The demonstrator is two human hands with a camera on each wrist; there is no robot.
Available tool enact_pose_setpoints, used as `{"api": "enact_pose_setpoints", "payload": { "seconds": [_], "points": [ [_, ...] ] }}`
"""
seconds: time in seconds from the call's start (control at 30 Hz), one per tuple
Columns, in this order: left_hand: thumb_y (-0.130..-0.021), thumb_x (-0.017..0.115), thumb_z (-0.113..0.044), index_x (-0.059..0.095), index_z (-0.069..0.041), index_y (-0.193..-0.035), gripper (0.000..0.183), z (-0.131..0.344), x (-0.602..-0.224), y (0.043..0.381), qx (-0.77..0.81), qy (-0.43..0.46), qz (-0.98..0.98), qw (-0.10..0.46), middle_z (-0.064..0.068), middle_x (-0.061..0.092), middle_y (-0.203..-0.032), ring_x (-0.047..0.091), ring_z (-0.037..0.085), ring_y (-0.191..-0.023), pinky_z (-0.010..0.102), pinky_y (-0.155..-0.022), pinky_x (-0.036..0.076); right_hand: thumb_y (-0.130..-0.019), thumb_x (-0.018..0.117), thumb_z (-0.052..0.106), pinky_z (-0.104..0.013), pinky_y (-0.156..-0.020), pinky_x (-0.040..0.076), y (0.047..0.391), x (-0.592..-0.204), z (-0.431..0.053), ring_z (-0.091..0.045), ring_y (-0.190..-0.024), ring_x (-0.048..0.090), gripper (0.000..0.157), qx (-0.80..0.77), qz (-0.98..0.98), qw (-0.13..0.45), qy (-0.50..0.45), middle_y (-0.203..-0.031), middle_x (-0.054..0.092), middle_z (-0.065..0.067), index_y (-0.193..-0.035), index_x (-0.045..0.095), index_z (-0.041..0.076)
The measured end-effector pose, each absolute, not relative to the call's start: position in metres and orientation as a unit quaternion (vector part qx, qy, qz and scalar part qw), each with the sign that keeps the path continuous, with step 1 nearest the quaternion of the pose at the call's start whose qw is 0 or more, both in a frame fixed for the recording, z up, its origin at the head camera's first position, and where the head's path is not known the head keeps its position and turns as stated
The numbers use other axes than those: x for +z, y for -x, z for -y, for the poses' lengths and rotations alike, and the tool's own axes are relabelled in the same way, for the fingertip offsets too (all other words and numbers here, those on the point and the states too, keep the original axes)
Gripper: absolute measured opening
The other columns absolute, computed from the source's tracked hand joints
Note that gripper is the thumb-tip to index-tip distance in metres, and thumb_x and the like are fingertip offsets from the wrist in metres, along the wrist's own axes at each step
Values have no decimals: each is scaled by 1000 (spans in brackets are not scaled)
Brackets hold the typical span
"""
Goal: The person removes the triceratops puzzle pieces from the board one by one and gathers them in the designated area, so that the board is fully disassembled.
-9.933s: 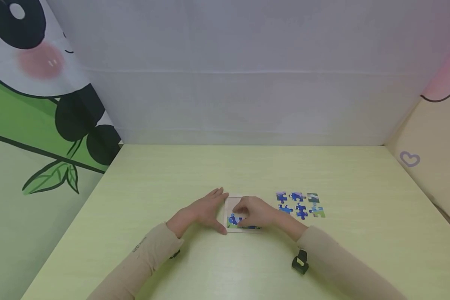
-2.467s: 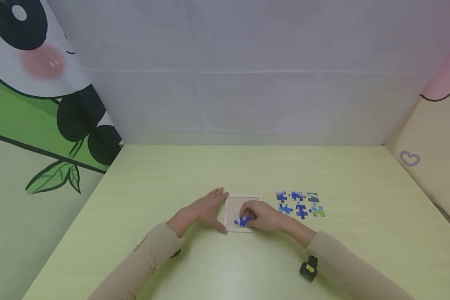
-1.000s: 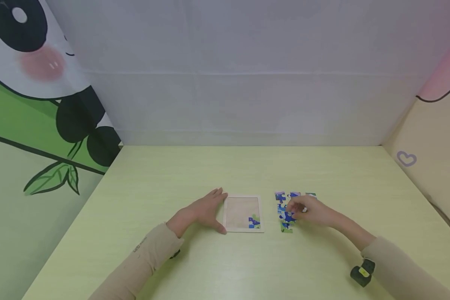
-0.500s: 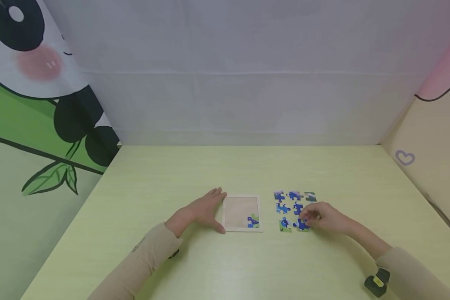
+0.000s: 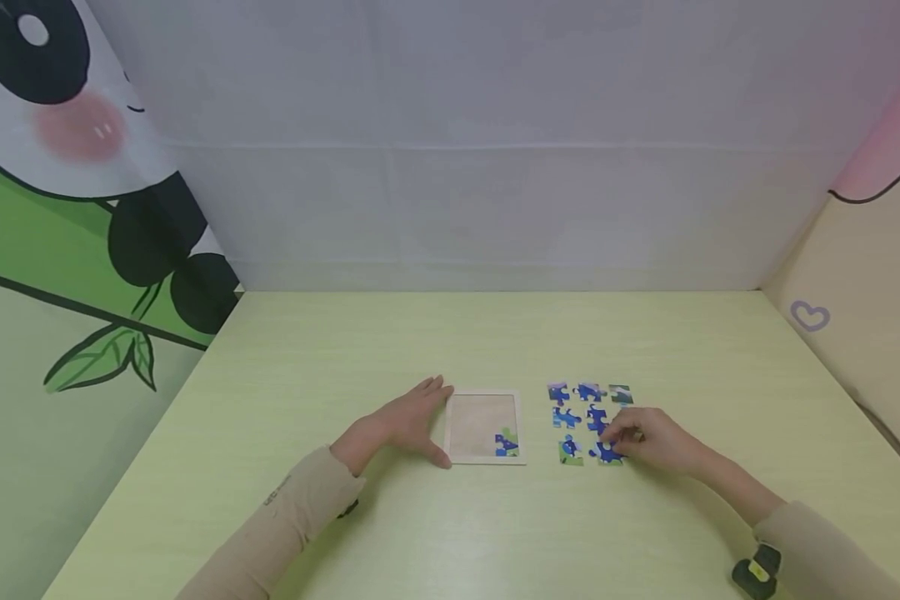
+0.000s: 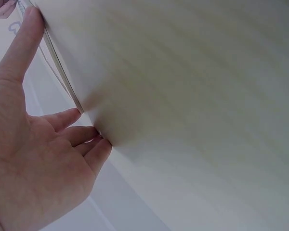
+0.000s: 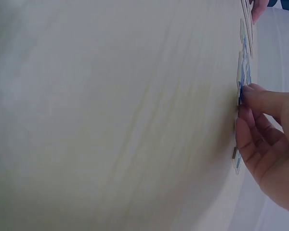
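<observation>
In the head view my left hand (image 5: 405, 422) rests along the left edge of a shallow wooden puzzle frame (image 5: 448, 429), thumb and fingers spread. The left wrist view shows that hand's fingers (image 6: 91, 137) touching the frame's edge. One blue and green jigsaw piece (image 5: 506, 443) lies in the frame's lower right corner. To the right, my right hand (image 5: 656, 439) pinches a blue jigsaw piece (image 5: 606, 452) at table level, partly covered by the fingers. Just left of it lies a green and blue jigsaw piece (image 5: 570, 451).
Several more jigsaw pieces (image 5: 566, 417) lie in rows behind the right hand, some partly hidden by it. The pale table (image 5: 450, 533) runs back to a grey-white cloth wall (image 5: 450, 217). Printed panels stand at left and right.
Bottom-row pieces have left the frame; two now lie on the table at right, one remains inside. Lately my right hand has moved right with the blue piece; the left has stayed.
</observation>
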State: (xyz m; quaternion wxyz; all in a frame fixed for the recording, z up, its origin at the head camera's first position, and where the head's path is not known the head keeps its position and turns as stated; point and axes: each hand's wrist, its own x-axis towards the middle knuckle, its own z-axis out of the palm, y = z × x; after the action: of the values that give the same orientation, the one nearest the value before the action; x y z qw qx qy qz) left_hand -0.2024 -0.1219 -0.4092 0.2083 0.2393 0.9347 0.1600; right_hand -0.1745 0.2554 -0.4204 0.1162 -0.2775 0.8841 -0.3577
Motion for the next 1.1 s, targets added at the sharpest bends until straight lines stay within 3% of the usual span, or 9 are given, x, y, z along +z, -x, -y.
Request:
{"api": "enact_pose_setpoints", "payload": {
  "seconds": [0.57,1.1],
  "points": [
    [-61,80,-48,22,-6,-144,109,121,-409,202,151,-239,-936,209,13,11,-151,6,27,-139,42,-111,19,-81,62,-3,-21,-64,51,183,-410,-249,-7,-77,56,16,-338,-888,112,291,-90,66,-3,-93,68,4],
    [-61,79,-48,21,-8,-144,110,120,-407,202,143,-239,-937,212,12,10,-151,6,26,-139,41,-111,18,-82,64,4,-21,-64,49,204,-408,-197,-8,-75,54,16,-331,-876,119,329,-85,63,2,-97,66,3]
  ]
}}
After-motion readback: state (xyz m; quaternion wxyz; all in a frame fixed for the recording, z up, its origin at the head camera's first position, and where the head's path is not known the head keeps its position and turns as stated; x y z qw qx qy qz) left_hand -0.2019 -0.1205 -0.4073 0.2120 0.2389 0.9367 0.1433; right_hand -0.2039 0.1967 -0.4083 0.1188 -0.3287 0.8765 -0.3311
